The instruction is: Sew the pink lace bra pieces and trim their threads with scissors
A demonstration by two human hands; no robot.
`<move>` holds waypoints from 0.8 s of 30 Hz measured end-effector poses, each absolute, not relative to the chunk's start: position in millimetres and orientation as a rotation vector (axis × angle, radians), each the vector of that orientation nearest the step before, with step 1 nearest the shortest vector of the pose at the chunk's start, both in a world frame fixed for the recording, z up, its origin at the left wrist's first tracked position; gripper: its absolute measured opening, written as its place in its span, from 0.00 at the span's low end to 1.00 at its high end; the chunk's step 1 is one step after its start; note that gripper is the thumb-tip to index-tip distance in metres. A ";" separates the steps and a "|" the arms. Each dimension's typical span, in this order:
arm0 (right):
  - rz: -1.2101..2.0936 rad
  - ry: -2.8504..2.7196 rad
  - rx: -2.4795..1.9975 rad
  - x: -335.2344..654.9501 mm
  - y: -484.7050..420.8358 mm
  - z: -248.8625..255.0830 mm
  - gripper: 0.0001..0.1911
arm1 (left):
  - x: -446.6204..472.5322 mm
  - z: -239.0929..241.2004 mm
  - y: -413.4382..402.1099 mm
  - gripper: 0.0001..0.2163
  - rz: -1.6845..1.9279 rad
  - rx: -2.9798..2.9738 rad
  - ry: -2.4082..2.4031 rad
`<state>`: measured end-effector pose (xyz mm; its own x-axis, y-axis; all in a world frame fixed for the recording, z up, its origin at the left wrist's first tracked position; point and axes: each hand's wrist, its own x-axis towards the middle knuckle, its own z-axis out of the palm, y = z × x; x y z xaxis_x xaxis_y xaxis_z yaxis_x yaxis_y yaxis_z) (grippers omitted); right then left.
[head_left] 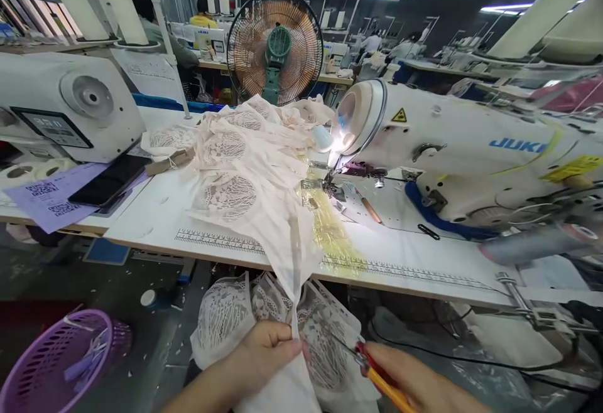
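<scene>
My left hand (264,353) is closed, pinching a strip of pale pink lace fabric (245,174) that hangs from the sewing table's front edge down into my lap. My right hand (419,381) is closed round a small red and yellow thread snip (372,369), whose tip sits right beside the pinched fabric. More of the same lace pieces are heaped on the table to the left of the white Juki sewing machine (452,143). The machine's lamp shines on the needle area (330,177).
A second white machine (66,105) stands at the left, with a black phone (110,181) and purple papers (47,199) beside it. A fan (276,46) stands behind the table. A purple basket (51,363) is on the floor at lower left. Other people work at the back.
</scene>
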<state>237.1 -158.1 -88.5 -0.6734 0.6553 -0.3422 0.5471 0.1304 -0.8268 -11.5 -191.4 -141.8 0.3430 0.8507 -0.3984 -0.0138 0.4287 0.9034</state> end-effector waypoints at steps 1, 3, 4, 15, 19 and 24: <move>1.574 -2.424 -1.205 236.5 -148.8 -86.1 0.29 | -12.9 -137.9 -192.1 0.28 0.674 0.958 1.070; 1.495 -2.699 -1.172 230.6 -132.8 -84.7 0.29 | -15.1 -131.0 -192.5 0.27 0.650 0.941 1.061; 1.443 -2.810 -1.152 226.1 -126.8 -85.0 0.29 | -15.9 -128.3 -192.5 0.26 0.645 0.935 1.058; 1.243 -3.072 -1.053 189.4 -112.7 -75.2 0.22 | -22.0 -131.3 -196.3 0.22 0.640 0.872 0.995; 1.234 -3.046 -1.061 190.1 -111.7 -79.0 0.25 | -23.3 -133.4 -194.5 0.23 0.636 0.882 0.969; 1.374 -2.870 -1.189 195.8 -111.4 -82.4 0.31 | -26.3 -133.0 -193.5 0.26 0.621 0.947 0.973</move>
<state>195.8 -111.4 -82.4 -0.7266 0.4799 -0.4917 0.6840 0.4369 -0.5842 -26.3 -193.5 -133.0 0.4489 0.7958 -0.4065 -0.0329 0.4693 0.8824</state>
